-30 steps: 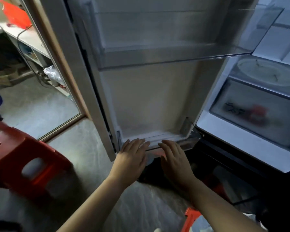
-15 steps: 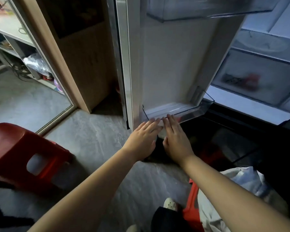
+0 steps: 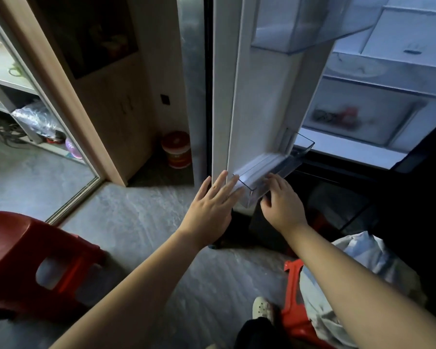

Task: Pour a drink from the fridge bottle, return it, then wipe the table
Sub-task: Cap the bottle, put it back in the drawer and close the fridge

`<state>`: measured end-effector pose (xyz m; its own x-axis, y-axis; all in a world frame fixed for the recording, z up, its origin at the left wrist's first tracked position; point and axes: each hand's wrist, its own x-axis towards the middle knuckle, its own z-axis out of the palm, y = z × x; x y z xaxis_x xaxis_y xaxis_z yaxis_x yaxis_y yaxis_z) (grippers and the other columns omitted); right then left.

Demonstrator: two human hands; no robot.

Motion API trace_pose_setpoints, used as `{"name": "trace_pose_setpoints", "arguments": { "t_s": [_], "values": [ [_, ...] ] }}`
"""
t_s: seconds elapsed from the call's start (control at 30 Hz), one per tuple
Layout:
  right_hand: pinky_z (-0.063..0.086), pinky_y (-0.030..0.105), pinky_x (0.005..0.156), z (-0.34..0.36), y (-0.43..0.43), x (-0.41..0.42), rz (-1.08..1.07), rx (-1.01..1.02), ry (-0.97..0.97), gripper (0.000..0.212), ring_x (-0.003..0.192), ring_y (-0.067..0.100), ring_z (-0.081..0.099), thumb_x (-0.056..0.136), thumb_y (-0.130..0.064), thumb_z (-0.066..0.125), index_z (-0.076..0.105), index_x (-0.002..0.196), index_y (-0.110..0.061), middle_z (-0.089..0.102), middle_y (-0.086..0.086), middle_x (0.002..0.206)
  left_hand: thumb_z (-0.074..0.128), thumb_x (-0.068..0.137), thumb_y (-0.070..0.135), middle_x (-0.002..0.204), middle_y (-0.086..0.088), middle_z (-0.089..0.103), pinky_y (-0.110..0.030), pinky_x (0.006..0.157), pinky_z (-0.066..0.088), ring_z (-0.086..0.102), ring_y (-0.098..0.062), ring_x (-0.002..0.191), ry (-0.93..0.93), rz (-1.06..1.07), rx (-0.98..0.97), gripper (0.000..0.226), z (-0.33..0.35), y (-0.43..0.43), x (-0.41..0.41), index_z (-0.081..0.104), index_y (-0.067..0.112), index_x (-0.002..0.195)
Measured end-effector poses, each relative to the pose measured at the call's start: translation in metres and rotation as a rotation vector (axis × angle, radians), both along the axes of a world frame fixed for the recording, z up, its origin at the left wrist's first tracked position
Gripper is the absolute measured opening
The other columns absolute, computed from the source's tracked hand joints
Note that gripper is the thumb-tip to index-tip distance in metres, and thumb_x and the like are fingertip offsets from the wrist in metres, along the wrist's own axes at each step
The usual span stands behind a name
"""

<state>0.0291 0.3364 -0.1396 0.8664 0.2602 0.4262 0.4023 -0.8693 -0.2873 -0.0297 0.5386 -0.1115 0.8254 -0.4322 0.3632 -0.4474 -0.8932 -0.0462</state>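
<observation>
The fridge door (image 3: 262,96) stands open in front of me, its inner side turned to the right. A clear plastic door bin (image 3: 275,167) sits at its bottom and looks empty. No bottle is in sight. My left hand (image 3: 209,210) lies flat with its fingers spread against the door's lower edge and the bin's left corner. My right hand (image 3: 282,205) has its fingers curled on the bin's front wall, thumb below it. A second clear bin (image 3: 300,26) hangs higher on the door.
A fridge drawer (image 3: 358,117) with red and dark contents shows at right. A red stool (image 3: 23,260) stands at lower left, another red stool (image 3: 295,298) with pale cloth (image 3: 363,268) by my legs. A red-and-white bucket (image 3: 176,149) stands behind the door.
The view has swung right and the door now shows more edge-on. Both hands stayed at the lower bin; the right went from flat to curled on its front.
</observation>
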Motion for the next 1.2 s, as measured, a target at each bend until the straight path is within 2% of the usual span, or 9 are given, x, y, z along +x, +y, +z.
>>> {"name": "trace_pose_setpoints", "arguments": {
  "t_s": [0.13, 0.23, 0.33, 0.43, 0.63, 0.77, 0.87, 1.03, 1.2],
  "values": [
    [0.046, 0.033, 0.098, 0.007, -0.009, -0.014, -0.089, 0.262, 0.001, 0.026, 0.116, 0.026, 0.054, 0.085, -0.011, 0.059, 0.058, 0.111, -0.007, 0.059, 0.010, 0.118, 0.037, 0.084, 0.019, 0.156, -0.006, 0.025, -0.048, 0.116, 0.020, 0.020, -0.027, 0.145, -0.057, -0.017, -0.008, 0.064, 0.007, 0.008, -0.009, 0.032, 0.020, 0.147],
    [0.036, 0.028, 0.107, 0.015, -0.003, -0.031, -0.114, 0.417, -0.113, 0.035, 0.130, 0.025, 0.043, 0.086, -0.005, 0.058, 0.052, 0.120, -0.003, 0.047, 0.015, 0.135, 0.040, 0.083, 0.018, 0.158, -0.005, 0.016, -0.050, 0.116, 0.021, 0.015, -0.027, 0.146, -0.128, -0.006, -0.036, 0.067, 0.010, 0.009, -0.008, 0.027, 0.021, 0.149],
    [0.027, 0.036, 0.115, 0.025, 0.005, -0.051, 0.036, 0.319, -0.339, 0.049, 0.141, 0.027, 0.027, 0.087, -0.006, 0.052, 0.040, 0.134, -0.001, 0.030, 0.019, 0.147, 0.044, 0.083, 0.020, 0.158, -0.004, 0.009, -0.048, 0.117, 0.017, 0.010, -0.027, 0.147, -0.173, -0.017, -0.044, 0.072, 0.017, 0.004, -0.006, 0.021, 0.021, 0.151],
    [0.024, 0.046, 0.116, 0.034, 0.008, -0.065, 0.173, 0.147, -0.486, 0.053, 0.144, 0.030, 0.019, 0.088, -0.006, 0.045, 0.033, 0.139, -0.001, 0.026, 0.018, 0.148, 0.046, 0.082, 0.021, 0.159, -0.005, 0.007, -0.048, 0.117, 0.016, 0.008, -0.027, 0.147, -0.194, -0.036, -0.034, 0.074, 0.026, -0.007, -0.003, 0.019, 0.020, 0.151],
    [0.016, 0.043, 0.119, 0.041, -0.013, -0.061, 0.030, 0.019, -0.388, 0.065, 0.146, 0.033, 0.013, 0.086, -0.004, 0.051, 0.024, 0.145, 0.002, 0.019, 0.017, 0.155, 0.044, 0.082, 0.018, 0.159, -0.008, 0.015, -0.048, 0.116, 0.020, 0.012, -0.027, 0.147, -0.201, -0.085, -0.004, 0.073, 0.033, -0.030, 0.005, 0.022, 0.018, 0.151],
    [0.015, 0.039, 0.119, 0.035, -0.049, -0.060, -0.110, -0.076, -0.406, 0.068, 0.147, 0.026, 0.010, 0.088, -0.012, 0.043, 0.014, 0.150, -0.006, 0.010, 0.007, 0.157, 0.050, 0.077, 0.018, 0.159, -0.007, 0.016, -0.048, 0.115, 0.023, 0.011, -0.026, 0.147, -0.160, -0.141, 0.013, 0.080, 0.035, -0.047, 0.014, 0.020, 0.020, 0.151],
    [0.017, 0.040, 0.118, 0.035, -0.071, -0.064, -0.180, -0.045, -0.409, 0.062, 0.147, 0.025, 0.012, 0.090, -0.015, 0.039, 0.018, 0.148, -0.005, 0.014, 0.008, 0.157, 0.047, 0.078, 0.020, 0.159, -0.006, 0.014, -0.046, 0.115, 0.024, 0.011, -0.026, 0.147, -0.143, -0.224, 0.014, 0.080, 0.039, -0.069, 0.021, 0.016, 0.020, 0.152],
    [0.026, 0.049, 0.114, 0.038, -0.104, -0.068, -0.314, 0.016, -0.369, 0.061, 0.145, 0.031, 0.016, 0.089, -0.012, 0.045, 0.025, 0.146, 0.000, 0.020, 0.016, 0.155, 0.059, 0.075, 0.013, 0.159, -0.005, 0.010, -0.043, 0.116, 0.024, 0.011, -0.027, 0.147, -0.075, -0.342, -0.016, 0.091, 0.044, -0.116, 0.033, 0.013, 0.019, 0.152],
    [0.026, 0.041, 0.115, 0.047, -0.140, -0.064, -0.380, 0.120, -0.308, 0.062, 0.145, 0.029, 0.019, 0.093, -0.023, 0.047, 0.027, 0.145, 0.003, 0.021, 0.017, 0.155, 0.050, 0.079, 0.017, 0.159, -0.006, 0.013, -0.043, 0.116, 0.025, 0.013, -0.026, 0.146, -0.066, -0.396, -0.009, 0.083, 0.055, -0.167, 0.051, 0.013, 0.019, 0.153]
  ]
}}
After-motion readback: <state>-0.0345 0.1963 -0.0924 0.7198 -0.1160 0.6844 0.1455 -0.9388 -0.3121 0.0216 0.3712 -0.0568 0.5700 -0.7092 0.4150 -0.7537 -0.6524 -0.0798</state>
